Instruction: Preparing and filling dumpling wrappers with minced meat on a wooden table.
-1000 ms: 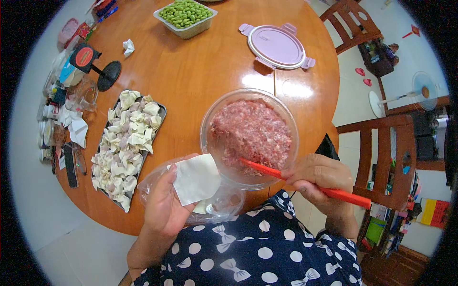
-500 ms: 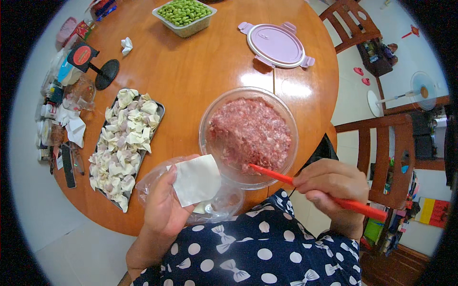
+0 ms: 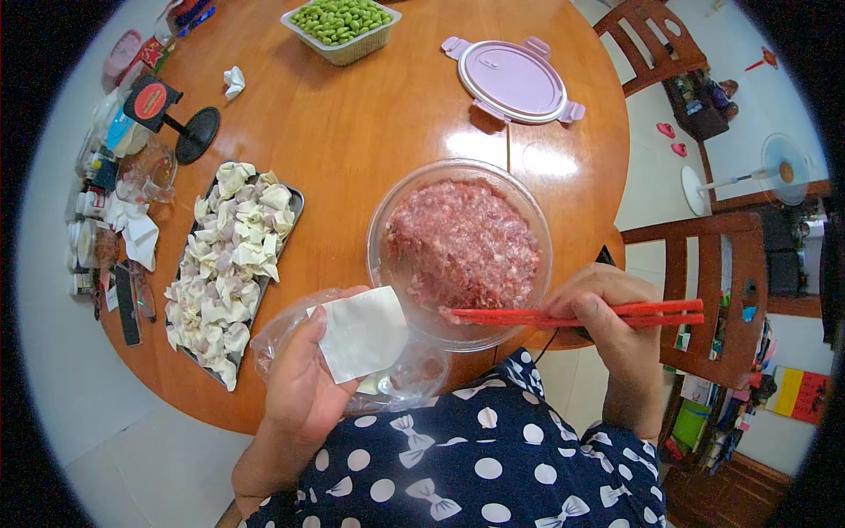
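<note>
On my left hand (image 3: pixel 299 387) lies a square white dough wrapper (image 3: pixel 363 336), kept in place under the thumb. My right hand (image 3: pixel 607 308) grips a pair of red chopsticks (image 3: pixel 519 318). A small bit of pink meat clings to their tips, which hover above the near rim of a clear round bowl (image 3: pixel 373 255). Raw minced meat (image 3: pixel 466 238) fills much of this bowl. Beneath my left hand is a clear plastic bag (image 3: pixel 418 374) with more wrapper showing in it. Left of that, folded wontons (image 3: pixel 233 264) are heaped on a dark tray (image 3: pixel 297 204).
A tub of green beans (image 3: pixel 343 31) stands at the far side of the wooden table (image 3: pixel 352 123). Right of it lies a lilac lid (image 3: pixel 512 79). A black stand (image 3: pixel 198 136), crumpled tissue (image 3: pixel 233 83) and assorted jars and packets line the left edge. Wooden chairs (image 3: pixel 704 290) stand at right.
The chopsticks have swung from slanting into the meat to nearly level, their tips lifted toward the bowl's near rim with some meat. My left hand and the wrapper stay put.
</note>
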The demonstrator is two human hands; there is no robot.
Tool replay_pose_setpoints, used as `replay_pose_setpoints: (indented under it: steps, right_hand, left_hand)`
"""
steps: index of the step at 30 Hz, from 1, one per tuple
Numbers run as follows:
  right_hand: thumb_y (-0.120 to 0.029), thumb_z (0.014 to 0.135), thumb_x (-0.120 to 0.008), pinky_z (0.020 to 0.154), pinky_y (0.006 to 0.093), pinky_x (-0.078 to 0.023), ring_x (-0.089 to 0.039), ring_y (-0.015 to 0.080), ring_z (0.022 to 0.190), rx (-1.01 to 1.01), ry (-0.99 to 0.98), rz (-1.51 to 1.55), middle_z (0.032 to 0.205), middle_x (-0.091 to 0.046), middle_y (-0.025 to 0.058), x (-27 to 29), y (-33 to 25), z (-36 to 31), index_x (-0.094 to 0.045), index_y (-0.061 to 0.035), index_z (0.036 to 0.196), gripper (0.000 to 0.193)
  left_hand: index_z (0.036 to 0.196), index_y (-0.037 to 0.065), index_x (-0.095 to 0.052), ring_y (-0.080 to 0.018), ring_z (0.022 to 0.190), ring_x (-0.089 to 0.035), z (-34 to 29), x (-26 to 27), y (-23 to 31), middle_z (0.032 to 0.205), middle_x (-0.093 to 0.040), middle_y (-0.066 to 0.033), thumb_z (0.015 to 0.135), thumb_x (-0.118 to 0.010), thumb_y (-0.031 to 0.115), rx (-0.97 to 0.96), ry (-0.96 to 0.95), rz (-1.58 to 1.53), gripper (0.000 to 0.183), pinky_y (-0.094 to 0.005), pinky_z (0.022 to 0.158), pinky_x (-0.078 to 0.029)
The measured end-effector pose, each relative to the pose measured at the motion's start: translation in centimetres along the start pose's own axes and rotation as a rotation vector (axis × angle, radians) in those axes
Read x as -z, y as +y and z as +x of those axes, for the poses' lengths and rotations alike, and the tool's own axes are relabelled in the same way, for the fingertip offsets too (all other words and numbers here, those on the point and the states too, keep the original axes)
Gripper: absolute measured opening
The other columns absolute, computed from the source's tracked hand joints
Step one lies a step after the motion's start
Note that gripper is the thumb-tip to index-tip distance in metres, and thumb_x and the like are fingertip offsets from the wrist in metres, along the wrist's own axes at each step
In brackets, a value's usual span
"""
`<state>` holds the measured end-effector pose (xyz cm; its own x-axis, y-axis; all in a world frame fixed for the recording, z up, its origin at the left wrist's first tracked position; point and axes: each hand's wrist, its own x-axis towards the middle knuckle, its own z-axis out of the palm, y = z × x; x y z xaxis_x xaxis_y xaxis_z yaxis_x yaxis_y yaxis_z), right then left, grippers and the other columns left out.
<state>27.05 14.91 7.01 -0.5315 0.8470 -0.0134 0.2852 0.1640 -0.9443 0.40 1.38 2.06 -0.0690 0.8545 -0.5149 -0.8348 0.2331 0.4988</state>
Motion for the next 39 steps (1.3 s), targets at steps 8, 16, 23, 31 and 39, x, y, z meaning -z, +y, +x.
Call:
replay_pose_setpoints:
  steps: [8, 16, 23, 31, 39]
  right_hand:
    - [-0.012, 0.095, -0.051, 0.073, 0.0373, -0.055, -0.066, 0.0264, 0.075, 0.047, 0.253, 0.630, 0.080, -0.067, 0.0169, -1.1, 2.8, 0.0, -0.065, 0.0041, 0.078, 0.028]
    - [-0.018, 0.084, -0.072, 0.078, 0.0403, -0.059, -0.070, 0.0307, 0.088, 0.921, -0.308, -0.123, 0.095, -0.069, 0.0179, -2.6, -0.5, -0.8, -0.065, 0.0003, 0.081, 0.020]
    - [-0.014, 0.075, -0.077, 0.081, 0.0390, -0.057, -0.067, 0.0332, 0.092, 1.129, -0.352, -0.330, 0.101, -0.067, 0.0196, -4.1, 0.2, -0.8, -0.064, 0.0028, 0.088, 0.025]
    - [-0.028, 0.092, -0.064, 0.073, 0.0385, -0.059, -0.068, 0.0305, 0.082, 0.970, -0.236, 0.086, 0.088, -0.068, 0.0152, -2.1, 1.1, -0.9, -0.064, -0.0006, 0.083, 0.029]
    - [-0.032, 0.092, -0.061, 0.077, 0.0404, -0.053, -0.066, 0.0308, 0.087, 0.592, -0.062, 0.337, 0.096, -0.068, 0.0179, -5.1, 1.7, -0.8, -0.067, 0.0017, 0.088, 0.035]
  left_hand:
    - [0.135, -0.001, -0.043, -0.0293, 0.127, -0.048, -0.3, 0.4, 0.1, 0.136, -0.050, -0.0168, 0.102, -0.032, 0.028, 0.003, -0.039, -0.026, 0.045, -0.0474, 0.108, -0.037]
    - [0.138, -0.002, -0.039, -0.0287, 0.127, -0.049, -0.5, -3.3, 0.9, 0.136, -0.050, -0.0180, 0.103, -0.033, 0.033, 0.097, -0.088, -0.044, 0.050, -0.0454, 0.109, -0.036]
    - [0.137, -0.002, -0.041, -0.0302, 0.126, -0.049, 0.3, -2.4, 1.3, 0.136, -0.050, -0.0196, 0.104, -0.027, 0.032, 0.060, -0.082, -0.232, 0.049, -0.0471, 0.110, -0.035]
    - [0.136, 0.000, -0.043, -0.0304, 0.123, -0.051, 0.7, -1.9, 1.5, 0.130, -0.053, -0.0193, 0.104, -0.029, 0.032, -0.061, -0.050, -0.273, 0.047, -0.0487, 0.109, -0.036]
    - [0.119, -0.001, -0.053, -0.0324, 0.115, -0.054, 0.0, -1.6, 0.8, 0.114, -0.059, -0.0170, 0.102, -0.034, 0.038, -0.123, -0.195, -0.194, 0.046, -0.0479, 0.104, -0.041]
